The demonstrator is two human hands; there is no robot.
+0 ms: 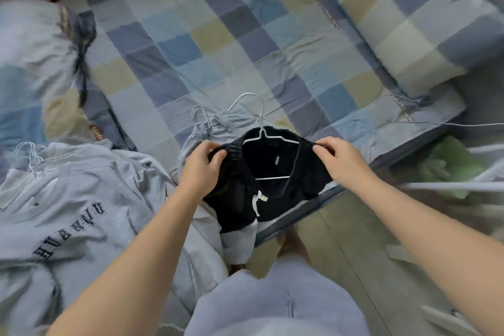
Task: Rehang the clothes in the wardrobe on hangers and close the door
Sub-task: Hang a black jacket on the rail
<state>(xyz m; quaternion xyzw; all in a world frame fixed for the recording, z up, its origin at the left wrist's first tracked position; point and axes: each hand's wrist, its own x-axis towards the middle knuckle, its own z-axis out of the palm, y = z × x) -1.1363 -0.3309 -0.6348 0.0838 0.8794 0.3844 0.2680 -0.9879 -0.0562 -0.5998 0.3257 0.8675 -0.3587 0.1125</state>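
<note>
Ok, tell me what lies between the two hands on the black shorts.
In the head view, the white hanger sits inside the black shorts, between the left hand and right hand, which stretch the waistband.

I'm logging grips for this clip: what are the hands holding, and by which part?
Both hands, left and right, pinch the black shorts by the elastic waistband, one at each end, stretched over a white wire hanger.

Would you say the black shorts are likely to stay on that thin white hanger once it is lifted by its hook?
Probably, with care. The black shorts look soft and floppy, sagging below the waistband both hands stretch. The white wire hanger looks thin and smooth, so the elastic could slip off one shoulder if tilted. Both seem light.
</note>
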